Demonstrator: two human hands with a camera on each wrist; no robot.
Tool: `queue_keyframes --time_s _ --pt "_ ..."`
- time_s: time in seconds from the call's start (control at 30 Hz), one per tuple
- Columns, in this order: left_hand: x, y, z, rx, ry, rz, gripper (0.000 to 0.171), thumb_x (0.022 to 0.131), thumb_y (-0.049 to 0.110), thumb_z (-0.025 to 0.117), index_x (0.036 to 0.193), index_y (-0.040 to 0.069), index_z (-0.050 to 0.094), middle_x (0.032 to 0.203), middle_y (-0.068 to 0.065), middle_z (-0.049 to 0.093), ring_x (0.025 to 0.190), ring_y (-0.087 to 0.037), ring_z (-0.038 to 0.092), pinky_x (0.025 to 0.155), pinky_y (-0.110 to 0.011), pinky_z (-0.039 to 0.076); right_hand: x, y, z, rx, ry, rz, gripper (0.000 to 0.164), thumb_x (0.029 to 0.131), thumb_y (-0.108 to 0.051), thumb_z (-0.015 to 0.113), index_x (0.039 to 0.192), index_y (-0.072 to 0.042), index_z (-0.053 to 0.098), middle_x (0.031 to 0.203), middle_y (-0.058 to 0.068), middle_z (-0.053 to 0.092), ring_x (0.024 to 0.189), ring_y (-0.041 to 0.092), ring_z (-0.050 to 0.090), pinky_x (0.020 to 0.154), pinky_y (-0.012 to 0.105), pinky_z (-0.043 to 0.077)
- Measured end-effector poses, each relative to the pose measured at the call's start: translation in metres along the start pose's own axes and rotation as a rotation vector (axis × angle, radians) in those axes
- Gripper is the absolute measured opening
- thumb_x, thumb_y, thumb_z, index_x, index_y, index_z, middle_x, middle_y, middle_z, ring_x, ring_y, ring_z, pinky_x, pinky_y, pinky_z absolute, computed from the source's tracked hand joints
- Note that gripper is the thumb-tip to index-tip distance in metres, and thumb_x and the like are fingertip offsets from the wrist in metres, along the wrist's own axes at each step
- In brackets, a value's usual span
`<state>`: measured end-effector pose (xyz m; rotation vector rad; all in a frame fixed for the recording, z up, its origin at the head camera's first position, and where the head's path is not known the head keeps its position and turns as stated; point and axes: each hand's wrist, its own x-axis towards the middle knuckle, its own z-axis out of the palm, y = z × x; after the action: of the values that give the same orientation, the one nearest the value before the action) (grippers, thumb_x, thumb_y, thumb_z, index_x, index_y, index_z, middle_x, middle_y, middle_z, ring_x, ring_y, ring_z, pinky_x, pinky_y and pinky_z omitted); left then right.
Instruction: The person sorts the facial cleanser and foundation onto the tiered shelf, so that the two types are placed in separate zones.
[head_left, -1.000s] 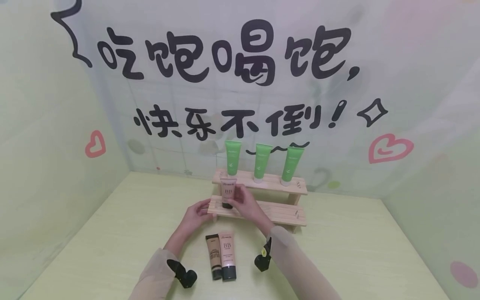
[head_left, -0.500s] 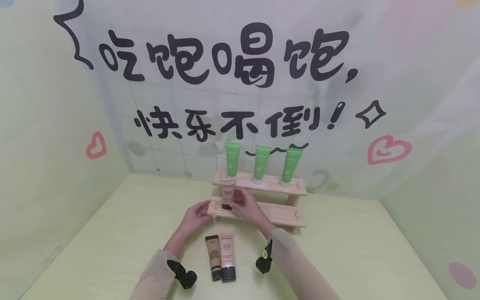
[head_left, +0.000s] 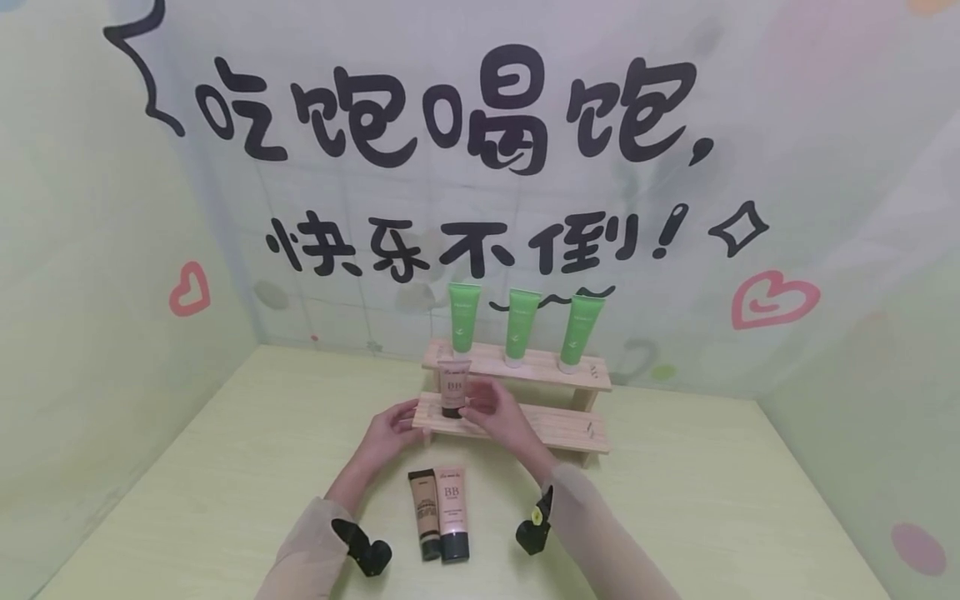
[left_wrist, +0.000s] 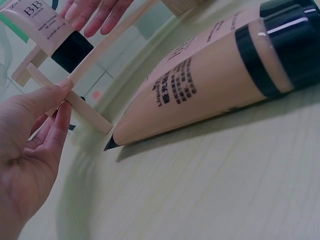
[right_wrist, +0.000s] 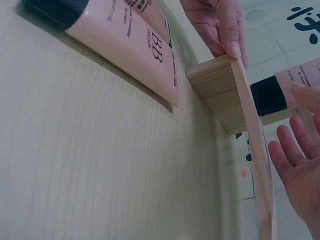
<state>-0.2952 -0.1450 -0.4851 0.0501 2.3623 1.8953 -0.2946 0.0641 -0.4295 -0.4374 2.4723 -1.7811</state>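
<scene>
- Nearest: two pale sleeves (head_left: 303, 550), each with a black wrist camera (head_left: 364, 550).
- Counter (head_left: 675, 500): pale, faint grain. On it, tan tube (head_left: 425, 504) and pink tube (head_left: 452, 504) lie side by side, black caps toward the person, just in front of the rack (head_left: 573, 432).
- Left hand (head_left: 386, 433): pinches the left end of the rack's lower shelf (head_left: 543, 421), thumb on top, fingertips below.
- Right hand (head_left: 497, 410): at the right of the standing tube (head_left: 453, 386); fingers spread apart, thumb overlapping the tube in the right wrist view. Cannot tell whether the thumb makes contact.
- Standing tube: pink, marked "BB", upright on its black cap, left end of lower shelf.
- Upper shelf (head_left: 547, 364), behind and higher: three green tubes (head_left: 521, 325) in a spaced row, upright on white caps.
- Farthest: whitish wall (head_left: 375, 187) with large black characters (head_left: 513, 108) in two lines; pink heart (head_left: 776, 300) at right, smaller heart (head_left: 190, 289) at left.
</scene>
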Motion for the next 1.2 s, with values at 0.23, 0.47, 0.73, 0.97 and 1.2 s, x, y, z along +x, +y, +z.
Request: queue_keyframes --time_s 0.23,0.47,0.73,0.97,1.2 --pt "0.000 0.002 0.000 0.004 0.002 -0.014 0.059 0.081 0.011 0.067 0.135 0.008 0.042 0.130 -0.018 0.051 0.112 -0.029 0.057 0.092 -0.035 0.051 -0.008 0.003 -0.007 0.075 0.002 0.121 0.047 0.085 -0.020 0.063 0.124 0.002 0.049 0.114 0.020 0.060 0.095 0.023 0.063 0.079 0.031 0.056" --pt "0.000 0.005 -0.001 0.017 -0.009 -0.005 0.060 0.081 0.013 0.067 0.135 0.007 0.041 0.132 -0.018 0.050 0.113 -0.030 0.056 0.093 -0.036 0.050 -0.028 -0.003 -0.008 0.061 -0.112 0.276 0.037 0.084 -0.018 0.063 0.113 0.005 0.057 0.106 0.023 0.064 0.086 0.022 0.065 0.075 0.033 0.057" --pt "0.000 0.004 0.000 0.021 -0.011 -0.019 0.062 0.081 0.013 0.066 0.137 0.006 0.039 0.134 -0.020 0.047 0.115 -0.032 0.054 0.095 -0.037 0.048 -0.057 0.007 0.011 -0.018 -0.169 0.393 0.039 0.080 -0.013 0.066 0.112 0.006 0.055 0.093 0.016 0.066 0.076 0.021 0.065 0.066 0.034 0.058" --pt "-0.001 0.001 0.000 0.032 0.002 -0.017 0.062 0.082 0.014 0.066 0.136 0.006 0.039 0.133 -0.022 0.048 0.115 -0.033 0.054 0.094 -0.038 0.049 -0.072 0.007 0.026 -0.084 -0.180 0.439 0.042 0.077 -0.011 0.070 0.110 0.007 0.051 0.088 0.012 0.061 0.068 0.019 0.061 0.060 0.033 0.057" --pt "-0.002 0.003 0.000 0.042 0.006 -0.002 0.061 0.082 0.013 0.066 0.136 0.005 0.040 0.132 -0.021 0.049 0.114 -0.033 0.055 0.093 -0.037 0.050 -0.078 0.002 0.035 -0.158 -0.176 0.441 0.050 0.072 -0.015 0.075 0.110 0.006 0.052 0.083 0.010 0.058 0.064 0.019 0.059 0.058 0.032 0.056"
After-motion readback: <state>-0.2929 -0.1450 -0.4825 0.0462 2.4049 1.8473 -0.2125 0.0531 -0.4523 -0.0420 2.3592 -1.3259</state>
